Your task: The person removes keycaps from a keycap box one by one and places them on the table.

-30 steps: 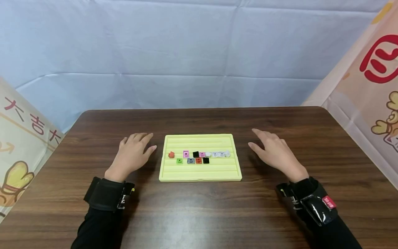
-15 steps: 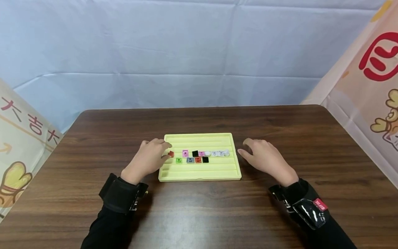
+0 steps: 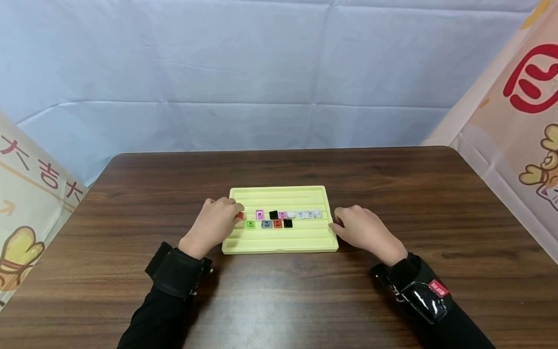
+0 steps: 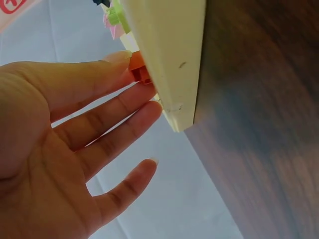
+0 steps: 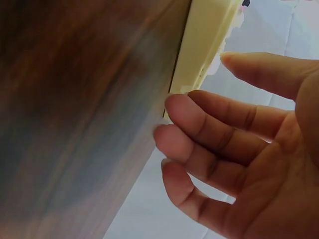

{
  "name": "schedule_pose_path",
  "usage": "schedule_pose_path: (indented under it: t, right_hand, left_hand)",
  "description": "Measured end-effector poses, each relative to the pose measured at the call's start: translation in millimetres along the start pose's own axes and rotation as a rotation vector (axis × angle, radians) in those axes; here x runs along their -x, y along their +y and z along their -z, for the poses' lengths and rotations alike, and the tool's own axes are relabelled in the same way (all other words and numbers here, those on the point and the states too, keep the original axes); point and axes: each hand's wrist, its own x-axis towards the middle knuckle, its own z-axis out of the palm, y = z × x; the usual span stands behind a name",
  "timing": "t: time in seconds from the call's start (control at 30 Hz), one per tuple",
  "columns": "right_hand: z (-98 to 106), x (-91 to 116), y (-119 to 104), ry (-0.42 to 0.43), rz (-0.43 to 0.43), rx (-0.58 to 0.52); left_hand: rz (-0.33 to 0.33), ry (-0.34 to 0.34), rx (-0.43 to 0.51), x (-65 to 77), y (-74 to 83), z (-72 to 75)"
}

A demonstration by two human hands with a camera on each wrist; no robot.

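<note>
A pale yellow-green ridged tray (image 3: 279, 242) lies on the table and bears two rows of small coloured blocks. At its left edge my left hand (image 3: 212, 224) pinches a small orange-red block (image 4: 140, 67) between thumb and fingers, with the other fingers spread in the left wrist view. The thumb and fingers hide most of this block in the head view. By the tray's right edge is my right hand (image 3: 365, 228), its thumb tip over the rim. Its fingers are loosely bent, and there is a gap between thumb and fingers in the right wrist view.
On the tray, a pink block (image 3: 259, 214), a black block (image 3: 273, 214) and several pale blocks form the upper row. Below them sit a green block (image 3: 250, 224), a grey block (image 3: 267, 224), a red-orange block (image 3: 277, 224) and another black block (image 3: 288, 223). A wooden table (image 3: 279, 305) surrounds the tray.
My left hand has moved right from beside the tray to the orange-red block and now pinches it. My right hand has moved left to the tray's right edge, its fingers bending more.
</note>
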Motion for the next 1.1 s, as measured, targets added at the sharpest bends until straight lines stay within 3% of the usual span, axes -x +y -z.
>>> schedule_pose_path:
  t: [0.73,1.1]
  right_hand:
    - [-4.1,0.8,-1.1,-0.039,0.043,-0.022]
    - [-3.8,1.5,-1.8,-0.041,0.043,-0.016]
  left_hand:
    - [-0.029,0.076,-0.02,-0.5,-3.0,-8.0]
    - [-0.022,0.076,0.013,0.5,-4.2,-6.5]
